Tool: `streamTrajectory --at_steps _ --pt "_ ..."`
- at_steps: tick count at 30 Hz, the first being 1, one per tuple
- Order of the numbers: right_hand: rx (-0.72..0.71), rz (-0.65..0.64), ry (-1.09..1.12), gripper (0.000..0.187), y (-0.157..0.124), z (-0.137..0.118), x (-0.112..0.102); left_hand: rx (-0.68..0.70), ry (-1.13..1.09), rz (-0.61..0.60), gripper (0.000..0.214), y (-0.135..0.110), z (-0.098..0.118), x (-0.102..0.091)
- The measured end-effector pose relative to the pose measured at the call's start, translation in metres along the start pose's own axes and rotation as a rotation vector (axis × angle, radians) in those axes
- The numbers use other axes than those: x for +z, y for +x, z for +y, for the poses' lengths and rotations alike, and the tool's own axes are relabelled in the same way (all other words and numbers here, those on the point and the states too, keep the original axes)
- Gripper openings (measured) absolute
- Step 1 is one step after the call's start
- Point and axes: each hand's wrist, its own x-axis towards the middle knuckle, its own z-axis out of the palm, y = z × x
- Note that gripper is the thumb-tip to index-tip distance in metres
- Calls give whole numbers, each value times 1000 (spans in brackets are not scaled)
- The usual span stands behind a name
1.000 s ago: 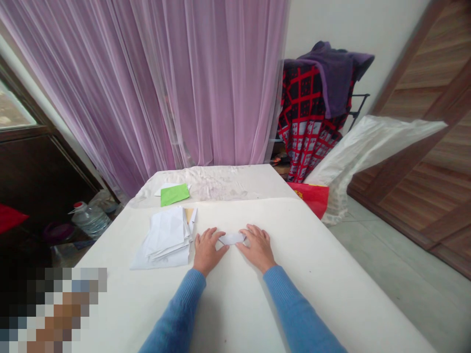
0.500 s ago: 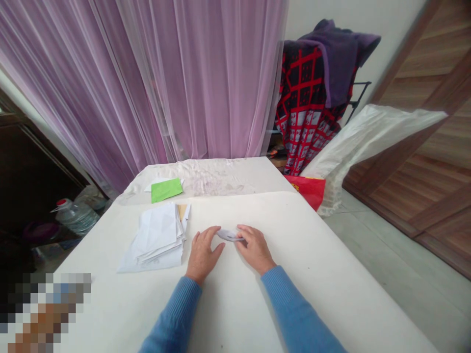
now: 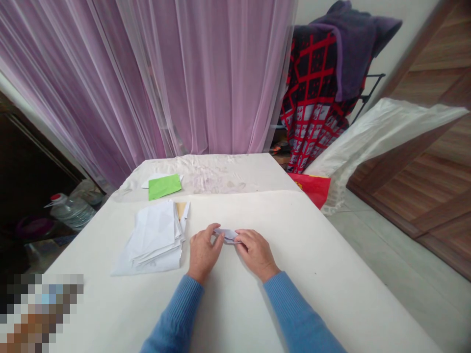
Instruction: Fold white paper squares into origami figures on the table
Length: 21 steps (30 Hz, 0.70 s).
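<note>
A small piece of folded white paper [image 3: 228, 236] is held low over the table between my two hands. My left hand [image 3: 204, 251] grips its left end, thumb in front and fingers behind. At the other end, the thumb and fingers of my right hand [image 3: 255, 251] pinch the paper. The folded layers stand slightly apart in the middle. Left of my hands lies a stack of white paper sheets [image 3: 156, 230], some uneven at the edges, with a tan piece showing at its right side.
A green paper [image 3: 165, 187] lies over a white one farther back on the white table [image 3: 235, 314]. Past the right edge are a red bag [image 3: 312, 189] and a white plastic sheet [image 3: 386, 127]. A plastic bottle [image 3: 71, 211] stands at left, and a purple curtain [image 3: 213, 78] hangs behind.
My left thumb has closed in on the paper, where it was apart before. The folded paper now shows a more angular, slightly opened shape. The view has shifted a little.
</note>
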Motion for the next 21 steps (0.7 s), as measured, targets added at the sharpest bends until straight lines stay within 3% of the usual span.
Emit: streamTrajectory --at_steps 5,12,15,18,21 --pt "3 28 11 24 0 -2 2 -39 -97 46 52 -7 -2 7" --pt "-43 67 218 24 -2 -5 2 -68 -301 41 42 -9 -6 9" --pt "99 48 348 22 -1 -8 2 -81 -318 51 42 -9 -6 10" --pt "275 15 336 14 1 -14 5 -84 -328 28 45 -9 -7 12" --pt "298 -46 240 16 4 -20 6 -94 -347 7 46 -9 -6 13"
